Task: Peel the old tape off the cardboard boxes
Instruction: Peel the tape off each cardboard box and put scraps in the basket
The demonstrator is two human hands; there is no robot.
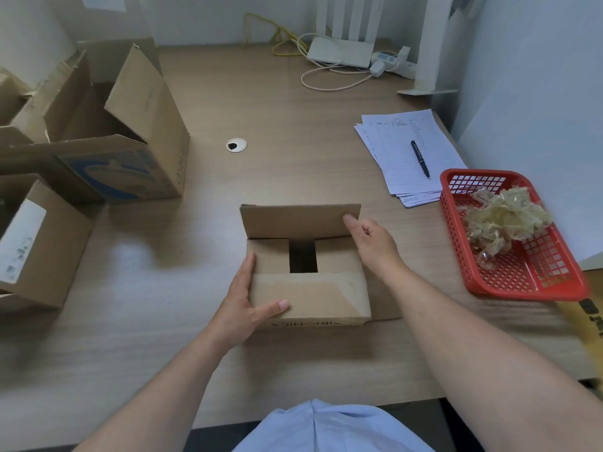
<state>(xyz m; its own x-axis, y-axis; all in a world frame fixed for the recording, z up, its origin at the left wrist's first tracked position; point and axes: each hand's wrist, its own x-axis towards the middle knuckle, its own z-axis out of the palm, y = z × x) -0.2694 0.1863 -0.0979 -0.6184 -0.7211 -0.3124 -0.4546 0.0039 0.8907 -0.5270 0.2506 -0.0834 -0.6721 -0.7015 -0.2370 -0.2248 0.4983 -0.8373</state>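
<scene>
A pale wood-grain worktop [293, 125] fills a corner between white walls, seen from above by the person working at it.

In the middle, close to the person, sits a small cardboard box [310, 295] with its flaps open. The far flap [293, 220] stands upright, two side flaps lie folded inward with a dark gap between them, and the near flap slopes down toward the person.

The left hand [248, 305] is at the box's near left corner. Its fingers lie straight and flat against the left wall, and its thumb rests across the near flap. The right hand [372, 243] is at the far right corner. Its thumb tip touches the right end of the upright flap and its fingers are curled beside that edge. It is unclear whether they pinch anything.

At the right edge of the worktop, well apart from the box, a red plastic basket [509, 288] holds a crumpled wad of yellowish clear tape [502, 220]. Beyond the basket lies a stack of lined paper [401, 158] with a dark pen [420, 158] on top.

On the left stand a large open carton [130, 132] with blue print and a plainer carton [42, 243] bearing a white label. At the back are a white router [339, 52], a power strip [388, 57] and a yellow cable [280, 37].
</scene>
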